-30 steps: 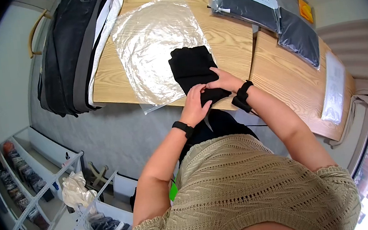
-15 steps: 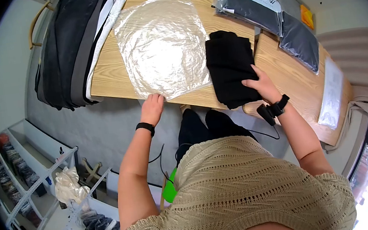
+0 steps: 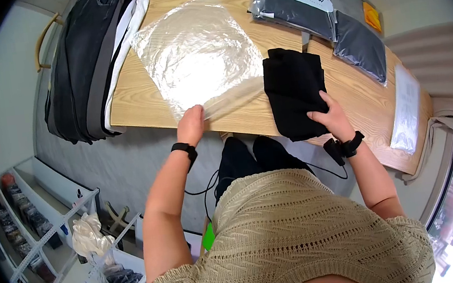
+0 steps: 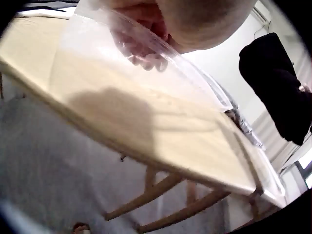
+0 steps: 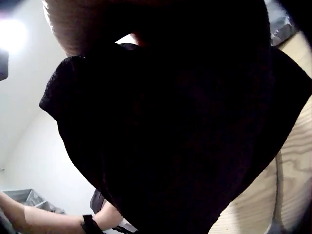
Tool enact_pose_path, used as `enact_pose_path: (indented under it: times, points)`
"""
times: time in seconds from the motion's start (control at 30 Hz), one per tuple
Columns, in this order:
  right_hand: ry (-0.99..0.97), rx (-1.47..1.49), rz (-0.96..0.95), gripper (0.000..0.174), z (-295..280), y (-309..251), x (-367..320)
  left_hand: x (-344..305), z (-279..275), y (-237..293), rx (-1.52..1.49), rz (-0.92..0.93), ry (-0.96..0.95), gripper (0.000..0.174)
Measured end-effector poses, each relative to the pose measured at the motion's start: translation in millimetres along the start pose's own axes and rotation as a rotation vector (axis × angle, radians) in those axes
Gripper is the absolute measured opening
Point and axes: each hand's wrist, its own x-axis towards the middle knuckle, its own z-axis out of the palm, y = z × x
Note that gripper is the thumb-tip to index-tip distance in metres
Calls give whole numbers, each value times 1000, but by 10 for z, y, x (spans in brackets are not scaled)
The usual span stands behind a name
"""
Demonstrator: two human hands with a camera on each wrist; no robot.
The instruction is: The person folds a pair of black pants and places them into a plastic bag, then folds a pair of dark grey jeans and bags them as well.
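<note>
A person in a beige knit top (image 3: 297, 212) stands at a pale wood worktop (image 3: 128, 100), working with a clear plastic bag and a folded black garment at once.

The left hand (image 3: 191, 125) pinches the near edge of the clear plastic bag (image 3: 196, 54), its fingers curled and seen through the film in the left wrist view. The grip appears to steady the thin sheet and keep that edge raised off the wood; whether the bag's two layers are parted there is too hard to tell. The rest of the bag lies spread and crinkled, probably laid flat so that it does not fold over on itself.

The right hand (image 3: 333, 119) grips the folded black garment (image 3: 295, 89) along its right side, thumb laid on top; the fingers beneath are hidden. The left wrist view shows the garment held up off the worktop, just to the right of the bag. A hold at one side seems meant to keep the folds together while the opposite end stays unblocked.

At the far right rest a dark package marked "IN SHOW" (image 3: 286, 8) and a second dark package (image 3: 359, 46), apparently set aside from the working area. Plastic sleeves (image 3: 405, 111) lie near the worktop's right end, and dark trousers (image 3: 84, 63) drape over the left, seemingly kept within reach.
</note>
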Motion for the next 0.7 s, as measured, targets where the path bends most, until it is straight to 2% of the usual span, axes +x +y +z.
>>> enact_pose_path:
  times: [0.07,0.13,0.2,0.23,0.27,0.33,0.37,0.43,0.53,0.57,0.6,0.67,0.7]
  points:
    - [2,-248,-189,61,41,-119,-86,123,-8,271,-84,22,76,13]
    - [-10,-347,-302,52,101,-173,-127,187,-49,466,-101,64,140,15]
    - [-19,-409,-448,48,170,-159,-138,207,-85,561,0,189,-10,23]
    - [-62,-421,-442,46,191,-181,-140,189,-69,556,43,207,-67,34]
    - [-60,-422,-444,46,212,-190,-144,176,-43,528,44,209,-64,34]
    - [-146,-435,-394,45,257,-176,-153,157,-30,500,28,263,-65,51]
    - [-166,-423,-404,44,278,-156,-149,142,-25,483,31,265,-64,51]
    - [-194,-420,-427,43,313,-122,-151,128,-139,542,78,281,-66,70]
    - [-259,-443,-432,42,354,-116,-153,111,-185,491,127,257,-40,80]
    - [-294,-467,-417,41,369,-120,-153,104,-161,450,55,221,-17,73]
    - [-295,-469,-418,41,382,-109,-148,99,-75,306,54,220,-15,73]
    - [-321,-474,-461,40,413,-73,-124,101,94,-9,-52,226,-131,67]
    - [-322,-475,-462,40,425,-69,-118,97,43,6,-100,170,-165,56]
